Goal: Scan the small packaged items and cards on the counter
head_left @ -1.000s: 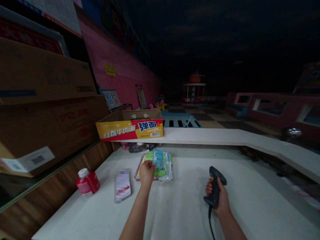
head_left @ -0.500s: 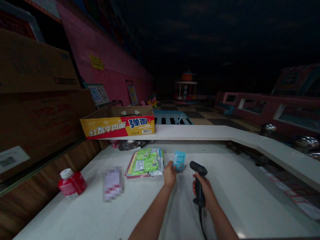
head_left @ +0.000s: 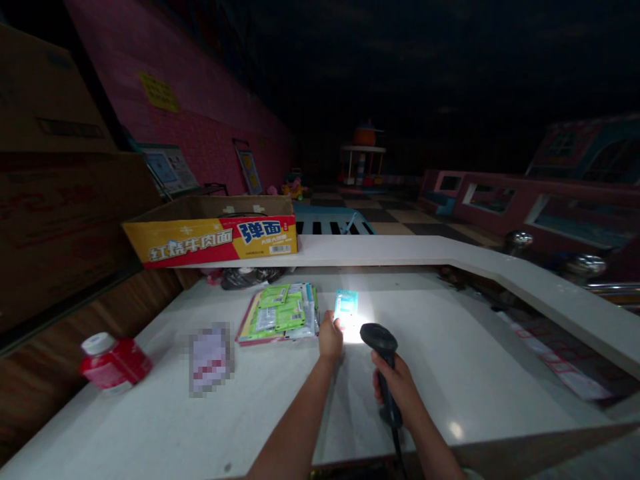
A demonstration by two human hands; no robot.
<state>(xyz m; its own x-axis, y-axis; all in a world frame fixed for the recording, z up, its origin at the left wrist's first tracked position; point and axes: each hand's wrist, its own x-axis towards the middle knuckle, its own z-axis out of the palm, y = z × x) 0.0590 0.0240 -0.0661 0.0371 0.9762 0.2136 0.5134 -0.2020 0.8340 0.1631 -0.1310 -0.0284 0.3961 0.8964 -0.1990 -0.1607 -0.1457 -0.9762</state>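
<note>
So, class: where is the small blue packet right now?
The blue packet is held in the left hand, lit by the scanner, right of the green packet pile.

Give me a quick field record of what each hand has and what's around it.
left hand: holds small light-blue packet, lit brightly
right hand: grips black handheld barcode scanner, aimed at packet
surface: white counter
beside left hand: stack of green packets
far left: red bottle with white cap, lying down
shelf: yellow-and-red cardboard box

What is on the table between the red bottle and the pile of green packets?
A blurred-out paper lies between the red bottle and the green packets, on the white table, seen in the head view.
</note>
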